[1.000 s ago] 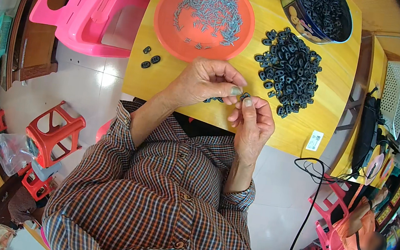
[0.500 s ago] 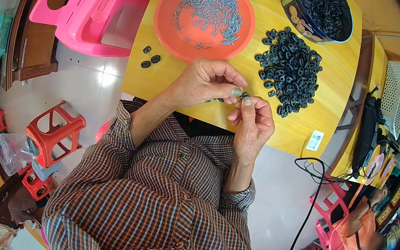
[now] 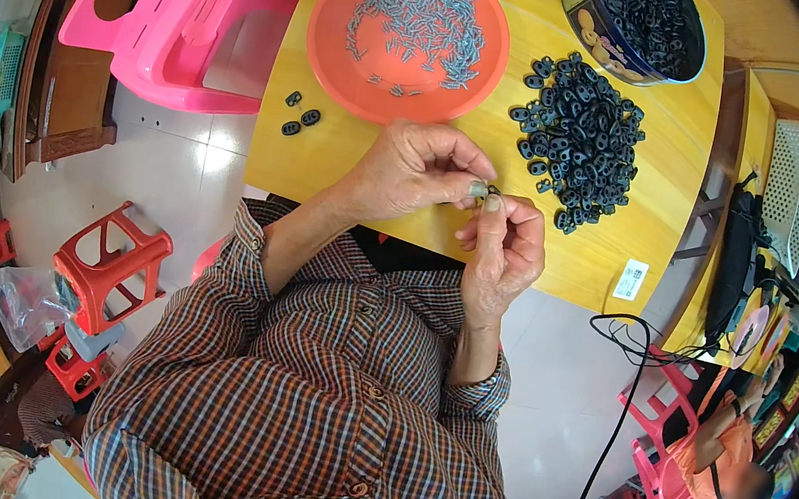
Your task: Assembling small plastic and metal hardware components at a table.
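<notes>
My left hand (image 3: 415,171) and my right hand (image 3: 504,245) meet fingertip to fingertip above the near edge of the yellow table (image 3: 610,257). The left fingers pinch a small grey metal pin (image 3: 477,190). The right fingers hold a small black plastic part (image 3: 494,191) against it. A loose pile of the same black parts (image 3: 575,139) lies just beyond the right hand. An orange round tray (image 3: 345,51) with several grey pins (image 3: 420,20) sits beyond the left hand.
A round tin (image 3: 590,27) of black parts stands at the table's far right. Three black parts (image 3: 296,117) lie at the table's left edge. A pink chair (image 3: 178,18) and red stools (image 3: 109,272) stand left. Another person (image 3: 729,465) sits lower right, beside a black cable (image 3: 617,399).
Both hands stay at the same spot; only the fingertips have shifted slightly around the pin and the black part.
</notes>
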`<state>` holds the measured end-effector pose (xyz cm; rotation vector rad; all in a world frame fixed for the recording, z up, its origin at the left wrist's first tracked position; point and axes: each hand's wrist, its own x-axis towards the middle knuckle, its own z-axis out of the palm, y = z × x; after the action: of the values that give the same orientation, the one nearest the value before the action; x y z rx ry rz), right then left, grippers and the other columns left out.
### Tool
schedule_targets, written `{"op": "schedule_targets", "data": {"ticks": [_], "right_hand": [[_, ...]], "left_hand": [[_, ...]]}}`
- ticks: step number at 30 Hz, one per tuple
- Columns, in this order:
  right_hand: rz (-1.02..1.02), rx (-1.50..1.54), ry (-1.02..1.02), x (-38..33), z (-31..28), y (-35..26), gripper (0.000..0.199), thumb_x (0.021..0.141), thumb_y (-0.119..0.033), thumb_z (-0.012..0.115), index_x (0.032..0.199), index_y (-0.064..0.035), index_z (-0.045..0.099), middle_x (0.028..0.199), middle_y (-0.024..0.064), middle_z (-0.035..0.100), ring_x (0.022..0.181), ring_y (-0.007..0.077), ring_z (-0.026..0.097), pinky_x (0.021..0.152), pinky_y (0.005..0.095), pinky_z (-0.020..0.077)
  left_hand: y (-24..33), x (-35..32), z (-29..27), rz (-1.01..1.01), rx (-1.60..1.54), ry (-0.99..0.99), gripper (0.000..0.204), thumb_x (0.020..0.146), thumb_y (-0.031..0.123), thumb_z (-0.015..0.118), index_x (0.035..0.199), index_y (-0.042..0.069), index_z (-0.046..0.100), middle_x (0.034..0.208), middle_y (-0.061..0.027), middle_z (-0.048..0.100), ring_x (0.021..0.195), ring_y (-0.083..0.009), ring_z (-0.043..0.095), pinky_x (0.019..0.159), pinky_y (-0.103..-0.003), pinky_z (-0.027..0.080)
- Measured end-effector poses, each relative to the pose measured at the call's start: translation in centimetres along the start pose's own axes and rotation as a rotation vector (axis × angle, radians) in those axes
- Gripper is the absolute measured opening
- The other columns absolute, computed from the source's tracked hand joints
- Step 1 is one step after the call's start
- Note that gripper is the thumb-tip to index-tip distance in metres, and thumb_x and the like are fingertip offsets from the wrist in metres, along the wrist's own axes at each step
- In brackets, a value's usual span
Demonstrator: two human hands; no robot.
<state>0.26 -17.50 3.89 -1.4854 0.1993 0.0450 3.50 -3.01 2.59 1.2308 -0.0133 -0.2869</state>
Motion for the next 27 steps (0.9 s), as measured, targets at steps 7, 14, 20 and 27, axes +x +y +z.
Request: {"op": "schedule_targets", "data": {"ticks": [7, 14, 20, 27], "right_hand": [[0.121, 0.116, -0.054, 0.3, -0.7, 0.3, 0.012, 0.093, -0.013, 0.055, 0.088, -0.0013, 0.055, 0.074, 0.0038, 0.061, 0.053, 0.0045, 0.051, 0.046, 0.0173, 0.0403], [0.156, 0.235, -0.014, 0.6, -0.5, 0.7, 0.013, 0.093, -0.014, 0.055, 0.087, -0.0024, 0.055, 0.072, 0.0036, 0.061, 0.053, 0.005, 0.051, 0.046, 0.0171, 0.0401], [0.159, 0.216, -0.007, 0.5, -0.5, 0.8, 0.014, 0.093, -0.014, 0.056, 0.088, -0.0015, 0.056, 0.072, 0.0035, 0.061, 0.053, 0.0051, 0.052, 0.047, 0.0169, 0.041], [0.124, 0.134, -0.024, 0.7, -0.4, 0.2, 0.014, 0.093, -0.014, 0.056, 0.092, 0.0005, 0.056, 0.072, 0.0037, 0.061, 0.055, 0.0054, 0.053, 0.048, 0.0177, 0.0421]], "left_hand": [[-0.4, -0.1, -0.1, 0.001, -0.092, -0.028, 0.015, 0.087, -0.002, 0.059, 0.102, -0.003, 0.061, 0.084, -0.0055, 0.065, 0.073, -0.0095, 0.063, 0.066, -0.022, 0.052], [-0.8, -0.1, -0.1, 0.025, -0.041, -0.011, 0.017, 0.089, 0.001, 0.057, 0.105, -0.003, 0.06, 0.083, -0.0044, 0.063, 0.075, -0.0087, 0.062, 0.068, -0.022, 0.052], [-1.2, -0.1, 0.0, 0.037, 0.024, -0.023, 0.013, 0.089, 0.002, 0.058, 0.1, -0.003, 0.061, 0.08, -0.0029, 0.062, 0.072, -0.0071, 0.06, 0.066, -0.021, 0.051], [-1.1, -0.1, 0.4, 0.017, 0.051, 0.02, 0.009, 0.089, 0.002, 0.057, 0.094, -0.004, 0.062, 0.075, -0.0022, 0.061, 0.065, -0.0061, 0.059, 0.06, -0.021, 0.051]]}}
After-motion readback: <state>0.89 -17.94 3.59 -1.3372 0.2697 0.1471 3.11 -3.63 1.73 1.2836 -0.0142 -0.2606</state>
